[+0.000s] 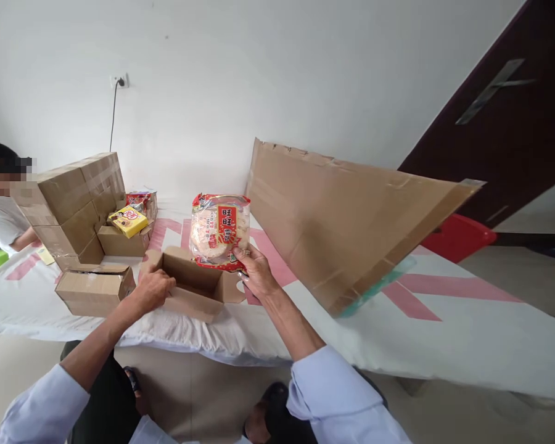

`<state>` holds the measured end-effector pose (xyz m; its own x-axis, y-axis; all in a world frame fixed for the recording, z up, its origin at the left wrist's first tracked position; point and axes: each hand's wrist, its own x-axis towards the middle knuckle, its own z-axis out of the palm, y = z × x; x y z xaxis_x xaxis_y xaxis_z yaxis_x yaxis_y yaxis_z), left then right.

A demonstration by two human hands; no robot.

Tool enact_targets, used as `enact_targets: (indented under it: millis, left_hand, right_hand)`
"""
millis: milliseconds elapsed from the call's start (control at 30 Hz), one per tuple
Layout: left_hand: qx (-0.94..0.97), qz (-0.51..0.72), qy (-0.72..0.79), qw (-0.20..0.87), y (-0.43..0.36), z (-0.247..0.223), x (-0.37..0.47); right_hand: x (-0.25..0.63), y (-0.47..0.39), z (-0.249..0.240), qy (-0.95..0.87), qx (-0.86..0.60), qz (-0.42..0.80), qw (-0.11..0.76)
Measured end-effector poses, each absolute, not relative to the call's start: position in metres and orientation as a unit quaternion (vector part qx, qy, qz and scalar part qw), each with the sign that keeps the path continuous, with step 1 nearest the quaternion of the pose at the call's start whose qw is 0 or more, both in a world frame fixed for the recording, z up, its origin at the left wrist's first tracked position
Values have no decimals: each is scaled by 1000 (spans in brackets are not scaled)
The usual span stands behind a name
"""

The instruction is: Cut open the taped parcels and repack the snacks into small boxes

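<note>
Within right hand point(258, 271), snack packet point(213, 231), print toward camera, long axis roughly upright.

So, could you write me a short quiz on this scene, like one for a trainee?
1. True or false: the left hand touches the open box.
2. What does the right hand hold? a) a charging plug; b) a clear-and-red snack packet; c) a roll of tape.
3. Fill in the blank: the flat pack beside the stacked boxes is mostly ____ in colour.
Key: 1. true; 2. b; 3. yellow.
</note>
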<state>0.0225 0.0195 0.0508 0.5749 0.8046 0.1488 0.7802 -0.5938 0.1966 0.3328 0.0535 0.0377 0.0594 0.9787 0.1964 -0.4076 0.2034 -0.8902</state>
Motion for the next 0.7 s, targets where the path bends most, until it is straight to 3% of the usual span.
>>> enact_targets:
  millis: [300,700]
  left_hand:
    - [859,83,504,-3,90,127,-36]
    - [751,-90,652,-57,101,142,-177]
  right_hand:
    - [348,51,44,-394,-352,537,658]
    - [353,46,2,-350,-356,563,658]
